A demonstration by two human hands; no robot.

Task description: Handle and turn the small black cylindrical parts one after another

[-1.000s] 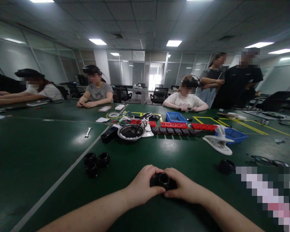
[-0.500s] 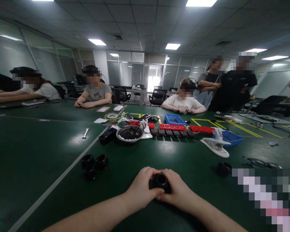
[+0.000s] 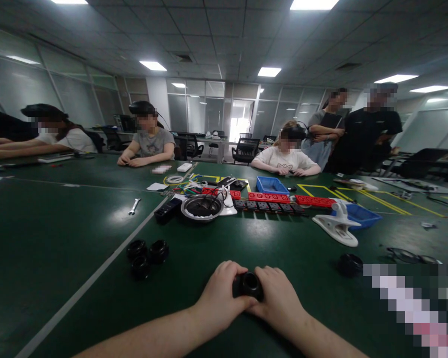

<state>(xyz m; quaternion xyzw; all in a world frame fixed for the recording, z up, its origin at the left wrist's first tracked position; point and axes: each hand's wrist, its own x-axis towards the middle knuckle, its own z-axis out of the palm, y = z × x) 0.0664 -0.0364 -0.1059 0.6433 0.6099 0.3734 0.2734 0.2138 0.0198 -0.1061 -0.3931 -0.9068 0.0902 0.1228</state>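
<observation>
Left hand (image 3: 224, 293) and right hand (image 3: 278, 298) cup glossy black ring (image 3: 250, 281) | readable writing: none | table (image 3: 194, 248): green, smooth

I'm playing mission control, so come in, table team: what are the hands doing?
Left hand and right hand: around black ring. Three black rings off left. Wrench farther back. Nothing between hands and ring.

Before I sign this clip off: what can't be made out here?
All in the head view:
- Fingertips of the left hand and right hand behind the ring: hidden by the hands.
- Ring's sides: covered by the fingers.
- Bowl contents: too dark.
- Far right corner: pixelated.
</observation>
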